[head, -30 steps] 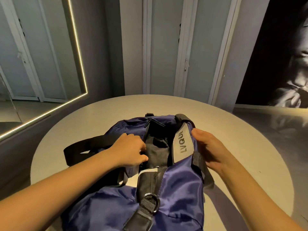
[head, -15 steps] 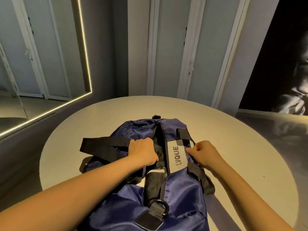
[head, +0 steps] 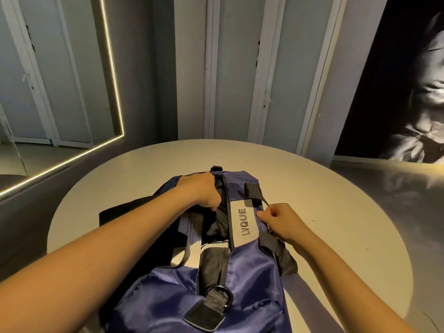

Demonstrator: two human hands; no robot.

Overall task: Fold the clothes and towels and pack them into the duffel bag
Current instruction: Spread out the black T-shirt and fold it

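I judge bag-mouth step: left hand [head: 201,191] clamps duffel bag [head: 252,267] rim, right hand [head: 281,219] opposite it pinches handle strap [head: 252,192]; next needs edges taut.

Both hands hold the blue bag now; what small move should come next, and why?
Probably draw the hands apart to widen the opening: the left hand grips the duffel bag at its left edge, the right hand pinches the handle strap, and the gap between is narrow.

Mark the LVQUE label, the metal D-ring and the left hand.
LVQUE label [head: 245,222], head view: on the lettering, mid-patch.
metal D-ring [head: 231,297], head view: on the ring's right curve.
left hand [head: 200,192], head view: back of the hand, which grips the duffel bag [head: 252,267].
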